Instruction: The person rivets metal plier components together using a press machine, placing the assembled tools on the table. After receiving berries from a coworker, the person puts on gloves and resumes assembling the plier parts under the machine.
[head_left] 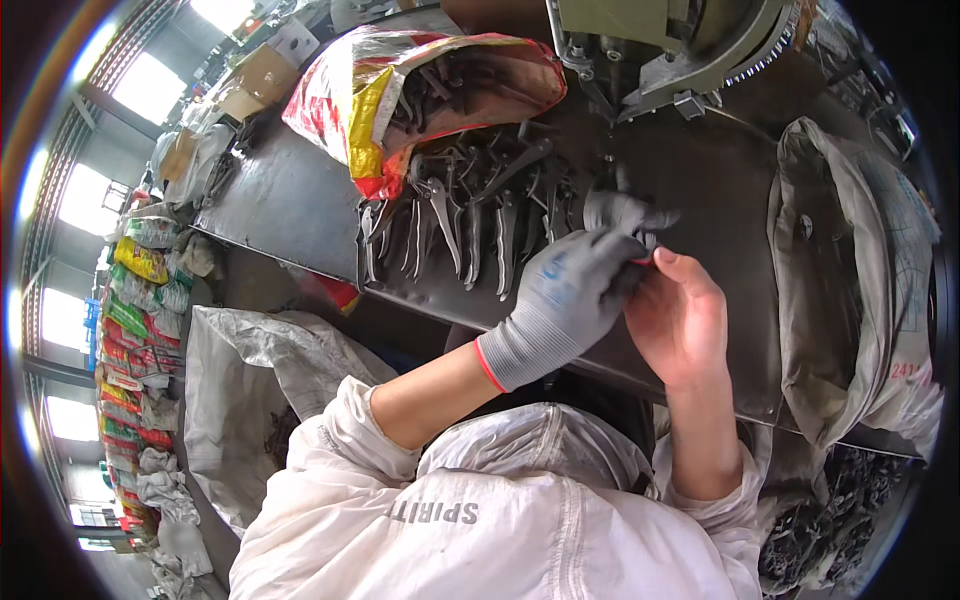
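My left hand [565, 295] wears a grey knit glove with a red cuff edge, and its fingers are closed on a second, loose grey glove [618, 212]. My right hand [685, 325] is bare, palm turned toward the left hand. Its thumb reaches the red edge of the loose glove; the other fingers are mostly hidden behind my left hand, so their grip cannot be made out. Left of the hands, several plier-like metal hand tools [505, 235] lie in a row with their handles toward me, some over the table's front edge.
A red, white and yellow sack [365, 120] holding similar tools lies open behind the row. A green-grey machine [640, 30] overhangs the dark metal table [275, 205]. A grey sack [815, 290] stands at right, a pale sack [225, 400] at lower left. Dark parts [835, 520] are piled lower right.
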